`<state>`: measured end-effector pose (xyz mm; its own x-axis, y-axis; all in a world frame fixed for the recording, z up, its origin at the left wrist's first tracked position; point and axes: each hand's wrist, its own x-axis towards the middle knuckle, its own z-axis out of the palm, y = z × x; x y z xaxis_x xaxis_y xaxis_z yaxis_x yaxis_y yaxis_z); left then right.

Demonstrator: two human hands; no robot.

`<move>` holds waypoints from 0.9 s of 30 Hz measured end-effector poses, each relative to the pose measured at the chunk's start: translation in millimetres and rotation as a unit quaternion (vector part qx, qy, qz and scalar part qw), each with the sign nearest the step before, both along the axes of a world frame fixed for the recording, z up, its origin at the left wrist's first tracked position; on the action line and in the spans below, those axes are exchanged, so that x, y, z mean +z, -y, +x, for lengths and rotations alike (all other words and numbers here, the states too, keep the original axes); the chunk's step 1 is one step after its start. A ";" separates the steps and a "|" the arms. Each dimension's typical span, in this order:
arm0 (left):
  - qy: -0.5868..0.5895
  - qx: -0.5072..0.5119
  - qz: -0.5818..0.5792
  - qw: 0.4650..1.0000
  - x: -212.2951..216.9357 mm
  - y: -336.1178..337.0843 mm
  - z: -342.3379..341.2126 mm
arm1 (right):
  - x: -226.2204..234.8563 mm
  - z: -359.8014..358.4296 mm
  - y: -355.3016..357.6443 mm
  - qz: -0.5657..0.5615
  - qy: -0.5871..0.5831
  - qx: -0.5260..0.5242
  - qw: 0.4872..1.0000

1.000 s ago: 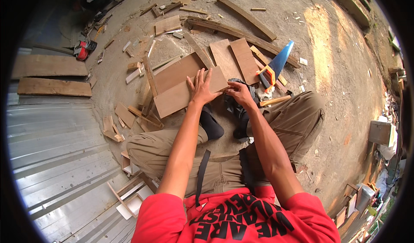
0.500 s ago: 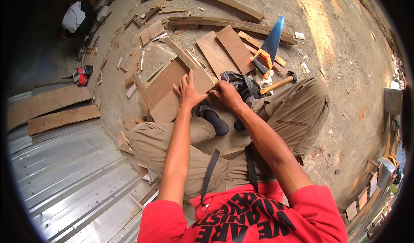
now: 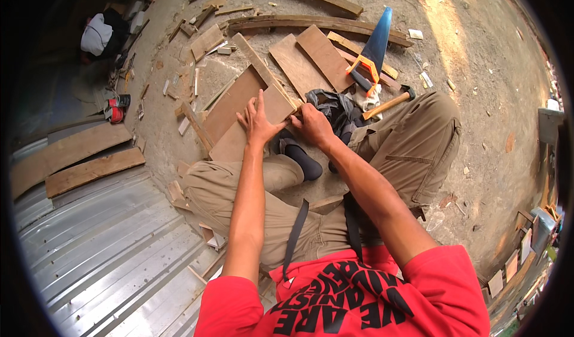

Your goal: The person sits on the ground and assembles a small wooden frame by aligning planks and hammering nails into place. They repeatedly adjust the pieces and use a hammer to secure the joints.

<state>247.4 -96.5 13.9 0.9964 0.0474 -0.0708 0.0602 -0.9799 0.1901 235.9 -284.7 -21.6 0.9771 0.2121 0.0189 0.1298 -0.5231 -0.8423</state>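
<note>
Brown plywood board (image 3: pixel 239 113), flat, rectangular, lying on the dirt just ahead of the crossed legs. Long axis runs diagonally, near end toward the left knee. A narrow wood strip (image 3: pixel 263 68) lies along its far right edge, touching.

We see an outdoor carpentry work area on bare dirt ground (image 3: pixel 478 86). Ahead of the hands lie many wooden boards (image 3: pixel 311 56) and offcuts. Just to the right of the right hand lie a handsaw (image 3: pixel 371 53) and a hammer (image 3: pixel 391 102). Far to the left of the left hand lies corrugated metal sheeting (image 3: pixel 101 247).
</note>
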 end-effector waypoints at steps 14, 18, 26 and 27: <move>-0.033 -0.023 -0.005 0.999 1.4 -0.7 3.6 | 12.5 4.5 2.2 0.004 0.033 0.002 0.999; -0.014 -0.057 -0.099 0.993 -9.0 -23.5 6.2 | 13.9 5.1 2.8 -0.002 0.045 -0.004 0.999; -0.009 0.110 -0.155 0.982 -3.1 0.1 53.2 | 5.1 7.4 0.8 -0.004 0.055 0.010 0.998; -0.012 0.123 -0.150 0.981 -5.2 2.7 56.0 | 4.8 7.7 -0.6 -0.003 0.054 0.012 0.998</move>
